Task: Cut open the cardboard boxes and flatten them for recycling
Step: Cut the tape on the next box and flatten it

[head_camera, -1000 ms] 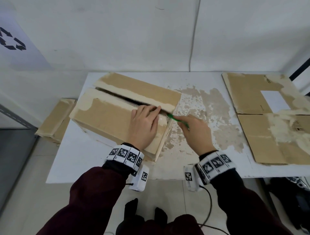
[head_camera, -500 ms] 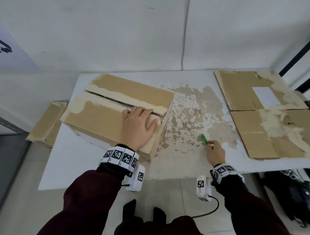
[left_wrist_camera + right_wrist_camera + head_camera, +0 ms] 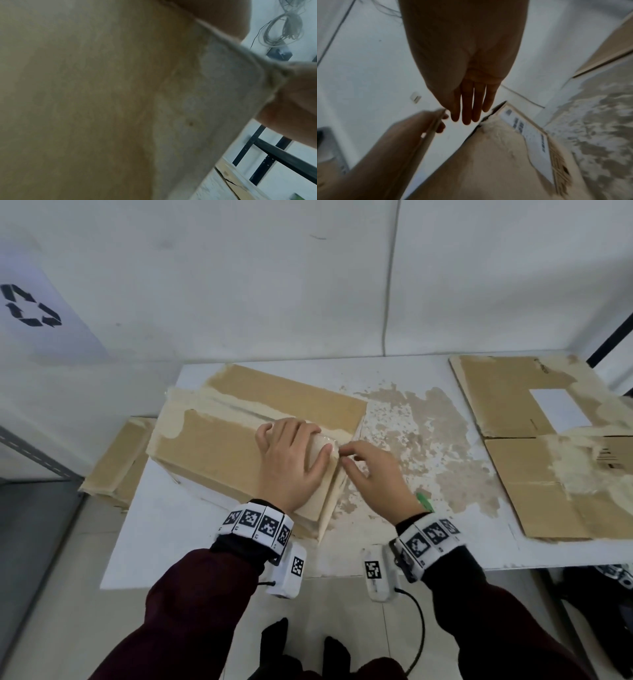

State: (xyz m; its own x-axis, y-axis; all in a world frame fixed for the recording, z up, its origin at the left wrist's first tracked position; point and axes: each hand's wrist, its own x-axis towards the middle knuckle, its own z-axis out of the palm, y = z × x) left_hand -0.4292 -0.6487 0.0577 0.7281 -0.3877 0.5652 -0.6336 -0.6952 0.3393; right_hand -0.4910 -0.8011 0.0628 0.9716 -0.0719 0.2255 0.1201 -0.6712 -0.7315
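A taped cardboard box (image 3: 212, 450) lies on the white table (image 3: 161, 546), its top seam slit. My left hand (image 3: 291, 460) lies on the near top flap (image 3: 102, 94) at the box's right end, fingers hooked over the seam edge and thumb (image 3: 295, 97) at the flap's corner. My right hand (image 3: 373, 474) reaches to that same corner with straight fingers (image 3: 467, 108) and holds nothing. The green cutter (image 3: 424, 502) lies on the table beside my right wrist.
A flattened cardboard sheet (image 3: 534, 474) covers the table's right end. More flat cardboard (image 3: 116, 460) sits low off the table's left edge. A white wall stands close behind. The tabletop's middle is scuffed and peeling.
My right hand took the green cutter away from the seam, laid it on the table and came back empty to the box's right end. My left hand stayed on the near flap.
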